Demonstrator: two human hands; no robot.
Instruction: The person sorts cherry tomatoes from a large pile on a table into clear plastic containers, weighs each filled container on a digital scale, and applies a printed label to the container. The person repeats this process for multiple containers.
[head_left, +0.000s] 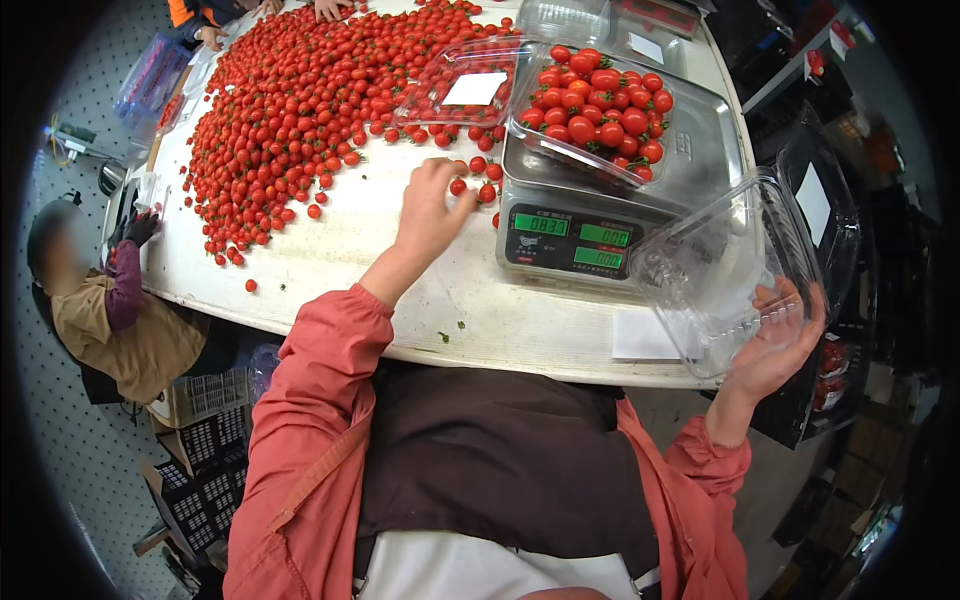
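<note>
My left hand is over the white table with thumb and fingers apart. A cherry tomato shows in the gap between them, and whether they touch it is unclear. A few loose tomatoes lie just beside it. My right hand grips an empty clear plastic clamshell by its side, tilted over the table's right edge. Its raised lid bears a white label. Between my hands stands a digital scale with lit green displays. On its metal pan sits an open clamshell filled with cherry tomatoes.
A large heap of cherry tomatoes covers the table's far left. Another clear clamshell sits behind the scale. White labels lie near the front edge. A gloved co-worker is at left; other people's hands reach in at the top.
</note>
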